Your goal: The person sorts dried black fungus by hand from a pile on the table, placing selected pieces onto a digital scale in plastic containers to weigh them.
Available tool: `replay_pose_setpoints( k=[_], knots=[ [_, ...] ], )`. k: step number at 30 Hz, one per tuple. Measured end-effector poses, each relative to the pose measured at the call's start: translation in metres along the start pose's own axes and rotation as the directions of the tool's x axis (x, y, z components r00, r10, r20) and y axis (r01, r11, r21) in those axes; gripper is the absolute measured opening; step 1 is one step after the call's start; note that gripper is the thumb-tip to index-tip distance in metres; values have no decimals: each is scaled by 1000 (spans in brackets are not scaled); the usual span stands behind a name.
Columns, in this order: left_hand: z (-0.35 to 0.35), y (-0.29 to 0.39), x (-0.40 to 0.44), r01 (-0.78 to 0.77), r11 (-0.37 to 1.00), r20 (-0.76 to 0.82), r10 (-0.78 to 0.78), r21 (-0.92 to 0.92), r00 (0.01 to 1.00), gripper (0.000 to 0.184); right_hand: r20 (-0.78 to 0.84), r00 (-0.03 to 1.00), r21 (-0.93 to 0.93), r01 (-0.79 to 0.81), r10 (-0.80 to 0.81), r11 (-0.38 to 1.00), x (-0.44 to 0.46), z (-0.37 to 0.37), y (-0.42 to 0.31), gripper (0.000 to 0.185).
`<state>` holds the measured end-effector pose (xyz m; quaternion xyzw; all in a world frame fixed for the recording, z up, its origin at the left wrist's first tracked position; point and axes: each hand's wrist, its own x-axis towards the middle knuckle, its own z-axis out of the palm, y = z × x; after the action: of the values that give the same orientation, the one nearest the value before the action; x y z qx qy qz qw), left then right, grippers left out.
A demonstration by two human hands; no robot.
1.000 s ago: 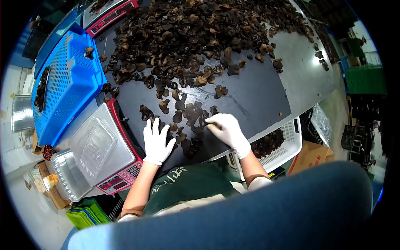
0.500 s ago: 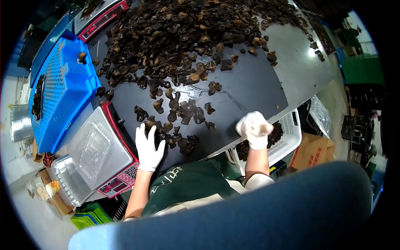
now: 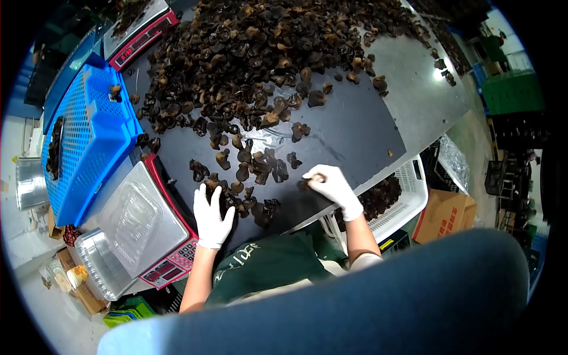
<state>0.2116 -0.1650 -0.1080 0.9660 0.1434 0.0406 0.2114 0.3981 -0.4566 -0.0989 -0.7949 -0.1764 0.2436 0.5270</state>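
Dark brown, curled fungus-like pieces (image 3: 236, 59) form a large heap on the dark table mat (image 3: 355, 118). A smaller scatter of the same pieces (image 3: 260, 165) lies nearer to me. My left hand (image 3: 212, 222), in a white glove, rests with fingers spread at the left edge of this scatter, touching pieces. My right hand (image 3: 332, 186), also gloved in white, is over the mat's front edge with fingers pinched on a dark piece (image 3: 306, 184). Just right of it, a white basket (image 3: 408, 204) below the table edge holds more dark pieces.
On the left stand a red-edged scale (image 3: 142, 219) with a clear plastic tray on it, and a blue perforated basket (image 3: 89, 130). Another scale (image 3: 142, 41) is at the back left. A cardboard box (image 3: 444, 216) sits beyond the white basket.
My right hand moved right to the white basket's edge, then back left over the mat, and now pinches a piece. My left hand shifted slightly left. The whole view has shifted a little.
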Motion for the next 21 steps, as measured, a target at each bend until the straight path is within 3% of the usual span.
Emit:
replay_pose_setpoints(
  k=[1, 2, 3, 4, 5, 6, 7, 8, 9, 10, 11, 12, 13, 15, 19, 20, 21],
  knots=[
    [0, -1, 0, 2, 1000, -8, -2, 1, 1000, 68, 36, 999, 213, -48, 41, 976, -3, -14, 1, 14],
    [0, -2, -1, 8, 1000, -12, -7, 4, 1000, 68, 179, 979, 608, -35, -94, 793, -10, -36, 3, 16],
    [0, -3, -1, 14, 1000, -15, -14, 7, 1000, 68, 247, 931, 882, -101, -269, 460, -13, -50, -1, 19],
    [0, -3, 0, 16, 1000, -29, -16, -2, 999, 67, 160, 706, 971, 11, -690, 237, 2, -54, -2, 24],
    [0, -3, 2, 13, 1000, -45, -14, -11, 999, 67, -31, 336, 1000, 14, -941, -28, 22, -59, -8, 29],
    [0, -3, 5, 11, 1000, -52, -12, -12, 999, 67, -49, 296, 998, -16, -954, -56, 29, -62, -17, 35],
    [1, -2, 9, 4, 1000, -57, -5, -11, 998, 66, -66, 480, 997, -2, -875, -77, 23, -59, -5, 35],
    [2, 0, 12, -4, 1000, -63, 3, -10, 998, 66, 10, 780, 983, 108, -626, 149, 17, -57, -3, 34],
    [2, 2, 17, -40, 999, -84, 39, -4, 996, 64, -9, 961, 913, 120, -277, 390, 17, -52, -7, 34],
    [3, 6, 22, -77, 997, -95, 77, -2, 993, 63, -55, 989, 664, 141, -140, 734, 27, -38, -26, 31],
    [5, 9, 27, -113, 994, -103, 113, 3, 988, 61, -156, 987, 305, 78, -32, 949, 39, -18, -48, 29],
    [5, 14, 33, -136, 991, -111, 134, -2, 985, 57, -222, 951, 10, 224, -217, 974, 52, 4, -38, 30],
    [7, 17, 38, -138, 990, -102, 137, -2, 985, 53, -231, 884, -291, 335, -406, 896, 63, 25, -27, 32],
    [13, 16, 45, -140, 990, -149, 138, -3, 979, 51, 67, 911, -564, 372, -408, 738, 64, 60, -38, 35],
    [13, 3, 53, -101, 994, -155, 105, 38, 982, 50, 318, 699, -415, 710, -640, 569, 20, 122, -29, 32],
    [12, 0, 55, -88, 995, -163, 94, 43, 982, 51, 402, 685, -317, 727, -608, 609, 16, 125, -25, 32],
    [13, -2, 57, -75, 996, -171, 82, 48, 982, 51, 379, 665, -247, 743, -643, 623, 21, 118, -36, 27]
  ],
)
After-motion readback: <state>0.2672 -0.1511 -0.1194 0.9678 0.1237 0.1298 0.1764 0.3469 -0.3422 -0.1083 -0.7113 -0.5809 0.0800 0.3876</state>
